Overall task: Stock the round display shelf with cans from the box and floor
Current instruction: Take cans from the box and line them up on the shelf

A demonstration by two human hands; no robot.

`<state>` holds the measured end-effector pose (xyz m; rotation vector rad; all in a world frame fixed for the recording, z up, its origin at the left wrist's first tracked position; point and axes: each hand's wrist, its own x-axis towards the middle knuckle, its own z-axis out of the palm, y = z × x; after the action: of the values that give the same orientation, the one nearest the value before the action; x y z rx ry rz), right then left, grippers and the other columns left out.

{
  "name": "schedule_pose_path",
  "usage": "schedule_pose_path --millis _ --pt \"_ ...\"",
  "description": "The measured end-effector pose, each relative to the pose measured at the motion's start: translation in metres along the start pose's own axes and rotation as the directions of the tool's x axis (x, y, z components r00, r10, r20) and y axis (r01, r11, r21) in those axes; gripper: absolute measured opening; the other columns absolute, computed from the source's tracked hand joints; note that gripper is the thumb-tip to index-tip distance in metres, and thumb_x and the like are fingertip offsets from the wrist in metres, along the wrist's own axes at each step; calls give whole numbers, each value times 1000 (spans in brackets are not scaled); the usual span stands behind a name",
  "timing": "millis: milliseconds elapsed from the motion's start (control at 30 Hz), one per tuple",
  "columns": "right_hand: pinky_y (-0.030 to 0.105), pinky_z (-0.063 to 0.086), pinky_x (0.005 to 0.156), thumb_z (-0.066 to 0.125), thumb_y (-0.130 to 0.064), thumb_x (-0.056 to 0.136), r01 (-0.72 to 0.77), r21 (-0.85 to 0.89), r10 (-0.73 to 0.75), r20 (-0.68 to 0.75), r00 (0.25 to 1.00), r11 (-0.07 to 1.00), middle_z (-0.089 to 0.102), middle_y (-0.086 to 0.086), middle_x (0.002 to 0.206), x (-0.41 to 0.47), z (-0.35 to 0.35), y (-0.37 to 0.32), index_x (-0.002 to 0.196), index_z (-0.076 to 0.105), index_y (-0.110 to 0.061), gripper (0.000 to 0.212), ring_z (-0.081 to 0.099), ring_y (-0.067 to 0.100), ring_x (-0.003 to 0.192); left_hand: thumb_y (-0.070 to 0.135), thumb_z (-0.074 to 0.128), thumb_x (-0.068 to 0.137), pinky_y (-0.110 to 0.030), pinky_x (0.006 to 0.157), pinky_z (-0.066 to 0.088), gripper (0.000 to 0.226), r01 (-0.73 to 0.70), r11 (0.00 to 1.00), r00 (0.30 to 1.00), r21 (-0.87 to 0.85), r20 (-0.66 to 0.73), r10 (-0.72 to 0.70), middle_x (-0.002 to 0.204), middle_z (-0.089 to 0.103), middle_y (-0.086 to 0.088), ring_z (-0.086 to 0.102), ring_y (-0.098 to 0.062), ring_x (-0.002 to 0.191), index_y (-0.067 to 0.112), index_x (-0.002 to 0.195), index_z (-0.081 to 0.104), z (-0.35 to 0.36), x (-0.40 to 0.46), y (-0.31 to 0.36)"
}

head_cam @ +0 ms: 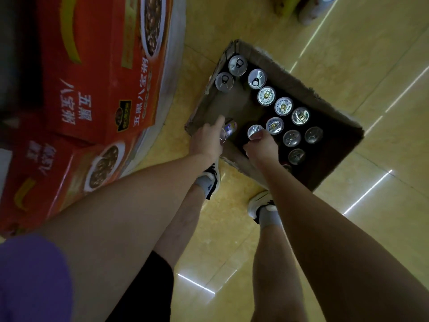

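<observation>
— Cardboard is the material of the open box point(299, 87) on the tiled floor point(383, 54), right of centre in the frame. What is inside?

— Cans stand upright in it, and we see mostly their silver tops, in rows along the upper and right walls. The left half of the box bottom is bare.

— Where are the hands?

— Both are at the lower left edge of the box. The left hand point(206, 141) holds one tilted can point(228, 131): the fingers are curled round it and the forefinger is stretched forward. The right hand point(262, 147) is on an upright can point(255, 132) just beside it. Its fingertips pinch the top rim, so this grip is closed on the can too.

— How will such a can handle, in your opinion?

— I think it is stiff metal and, if full, rather heavy for its size. The wall looks smooth, so it may slip. A pinch only at the rim seems weak to me; fingers round the body, as on the left side, should be safer. A drop on tiles may dent it.

— And the shelf?

— At the upper left of the frame I see a pale curved edge of the round display shelf point(174, 66), near the box but apart from it. Red cartons point(97, 66) with white Chinese print lie on it. I judge that many cans still wait in the box. Far at the top right something like another can point(313, 8) lies on the floor, but it is blurred.
</observation>
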<state>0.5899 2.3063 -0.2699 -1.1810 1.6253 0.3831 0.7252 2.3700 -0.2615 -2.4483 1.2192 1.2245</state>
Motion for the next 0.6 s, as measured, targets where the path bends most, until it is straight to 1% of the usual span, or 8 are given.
schedule_pose_path --millis 100,200,267,333,433,467,533,600 --pt "27 39 75 62 -5 79 57 -71 -56 11 998 996 66 13 108 -27 -23 -8 108 61 -6 30 59 32 104 12 71 81 -38 62 36 65 4 1000 999 7 -35 -4 110 55 -16 58 -40 97 21 135 37 -22 -31 10" --pt "29 40 77 63 -8 80 99 -105 -98 20 995 990 66 13 111 -64 -51 -24 110 62 -8 31 59 33 107 16 73 80 -38 60 40 58 3 999 999 -39 -33 -5 108 55 -14 58 -38 95 23 125 38 -55 -63 26" --pt "26 38 75 62 -9 81 121 -97 -116 56 992 988 67 9 108 -95 -73 -39 112 64 -12 31 60 29 103 19 74 79 -37 55 41 53 -21 1000 999 -13 -25 20 100 57 -12 60 -37 87 24 116 37 -83 -88 38" --pt "25 40 75 62 -8 80 137 -67 -130 100 986 988 66 2 99 -127 -95 -55 107 64 -16 28 59 22 92 17 73 79 -34 51 37 50 -47 998 999 34 -12 48 92 59 -9 57 -34 76 26 112 36 -119 -112 52" --pt "33 50 74 65 -7 80 186 -26 -182 109 977 982 67 1 97 -179 -135 -83 103 62 -17 25 62 24 87 10 67 80 -28 45 30 48 -94 988 995 121 35 91 84 59 -7 51 -29 65 28 112 35 -184 -148 75" --pt "31 49 72 66 -7 81 222 -24 -219 99 971 975 67 2 99 -197 -150 -94 105 62 -16 25 63 23 88 9 65 80 -29 45 32 48 -120 982 992 143 47 115 82 58 -6 50 -27 63 28 113 36 -206 -161 83" --pt "29 45 71 67 -7 83 283 -15 -281 81 956 959 65 0 100 -232 -178 -119 109 61 -14 28 60 20 90 9 63 80 -34 48 45 52 -180 970 983 163 69 171 83 58 -5 54 -28 64 30 120 38 -252 -186 98" --pt "29 45 75 65 -6 83 338 -26 -336 62 940 941 64 -1 99 -265 -202 -147 112 60 -14 31 59 20 91 13 63 84 -40 59 54 62 -253 953 966 170 106 237 98 61 -5 60 -32 75 31 136 36 -302 -210 116"
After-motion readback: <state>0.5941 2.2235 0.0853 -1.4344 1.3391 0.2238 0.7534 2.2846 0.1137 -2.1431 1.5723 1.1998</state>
